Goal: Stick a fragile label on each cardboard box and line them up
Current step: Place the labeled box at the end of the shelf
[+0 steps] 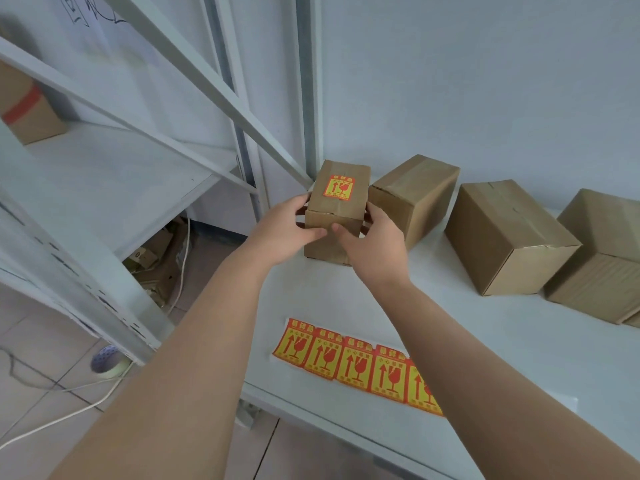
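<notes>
Both hands are on the labelled box (pixel 337 211) at the far left end of the counter (pixel 485 358): left hand (pixel 287 230) wraps its left side, right hand (pixel 374 237) its right side, thumbs meeting on the near face, fingers (pixel 301 202) closed around the box. It carries one fragile label (pixel 340 186) on top and looks to be resting on the counter, close to the wall corner. Step in hand looks like placing it as the first in the row. To do it well: square the near face to the counter edge and keep it flat so the label stays up. The next box (pixel 414 199) sits skewed just beside it, maybe touching; can't tell. Two more unlabelled boxes (pixel 505 237) (pixel 602 258) sit further right, also at odd angles. The label strip (pixel 356 363) lies near the front edge, partly under the right forearm. Leave room on the right so the rest can butt up in a straight line.
</notes>
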